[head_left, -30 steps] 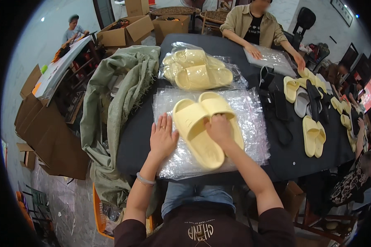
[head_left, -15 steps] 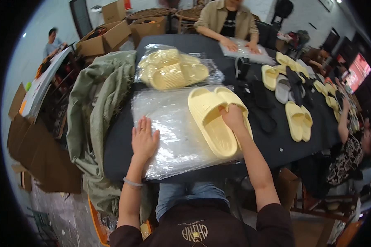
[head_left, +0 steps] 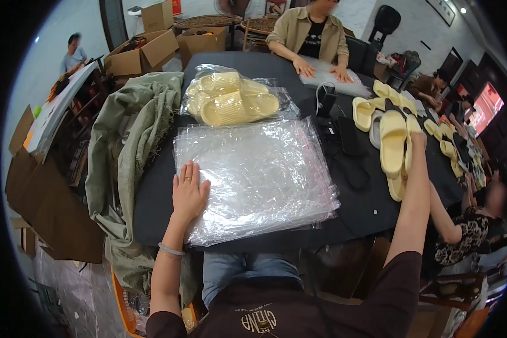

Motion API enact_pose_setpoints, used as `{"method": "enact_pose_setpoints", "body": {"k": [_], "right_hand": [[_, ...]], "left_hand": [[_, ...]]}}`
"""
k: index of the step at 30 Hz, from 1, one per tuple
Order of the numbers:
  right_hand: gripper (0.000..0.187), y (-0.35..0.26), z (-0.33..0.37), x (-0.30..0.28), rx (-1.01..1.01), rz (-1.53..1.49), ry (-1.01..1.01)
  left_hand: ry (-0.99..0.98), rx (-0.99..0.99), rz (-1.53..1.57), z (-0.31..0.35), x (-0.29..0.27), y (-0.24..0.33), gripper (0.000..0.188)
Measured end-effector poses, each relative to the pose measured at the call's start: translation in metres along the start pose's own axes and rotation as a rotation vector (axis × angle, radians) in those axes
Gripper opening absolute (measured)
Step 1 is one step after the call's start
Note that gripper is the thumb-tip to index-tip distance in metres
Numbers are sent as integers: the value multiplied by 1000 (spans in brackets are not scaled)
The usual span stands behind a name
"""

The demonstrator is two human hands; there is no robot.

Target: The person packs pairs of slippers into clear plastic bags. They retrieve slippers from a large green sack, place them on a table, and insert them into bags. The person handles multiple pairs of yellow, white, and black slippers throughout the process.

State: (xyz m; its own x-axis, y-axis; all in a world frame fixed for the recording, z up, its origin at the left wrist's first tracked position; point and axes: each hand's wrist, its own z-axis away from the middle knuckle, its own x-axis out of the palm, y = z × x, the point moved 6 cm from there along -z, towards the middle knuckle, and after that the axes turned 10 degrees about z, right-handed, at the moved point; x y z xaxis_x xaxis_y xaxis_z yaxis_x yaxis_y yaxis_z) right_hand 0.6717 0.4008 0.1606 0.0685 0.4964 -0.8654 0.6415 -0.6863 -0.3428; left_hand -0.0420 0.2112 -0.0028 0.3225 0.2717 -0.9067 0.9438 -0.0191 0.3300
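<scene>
My right fingers (head_left: pixel 417 138), mostly hidden from me, grip smooth yellow slippers (head_left: pixel 392 143) showing just left of them. My left fingers (head_left: pixel 194 179) lie straight and flat on crinkled, glossy plastic bags (head_left: pixel 259 174).

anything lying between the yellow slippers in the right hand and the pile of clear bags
Yes: black items lie on the table between the clear bags and the yellow slippers in the right hand.
</scene>
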Motion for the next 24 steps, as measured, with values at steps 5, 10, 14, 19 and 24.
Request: {"method": "enact_pose_setpoints", "body": {"k": [5, 10, 14, 19, 24], "right_hand": [[38, -25, 44, 13, -316, -160, 300], [37, -116, 264, -5, -959, -616, -270], [77, -105, 338, 52, -1040, -358, -688], [88, -115, 362, 45, -759, -220, -991], [94, -108, 387, 50, -935, -280, -772]], "left_hand": [[7, -2, 23, -3, -2, 7, 62], [-10, -32, 34, 3, -8, 1, 62], [132, -62, 114, -12, -19, -4, 67], [63, -382, 550, -21, 2, -75, 72], [50, -334, 788, -43, -11, -70, 74]]}}
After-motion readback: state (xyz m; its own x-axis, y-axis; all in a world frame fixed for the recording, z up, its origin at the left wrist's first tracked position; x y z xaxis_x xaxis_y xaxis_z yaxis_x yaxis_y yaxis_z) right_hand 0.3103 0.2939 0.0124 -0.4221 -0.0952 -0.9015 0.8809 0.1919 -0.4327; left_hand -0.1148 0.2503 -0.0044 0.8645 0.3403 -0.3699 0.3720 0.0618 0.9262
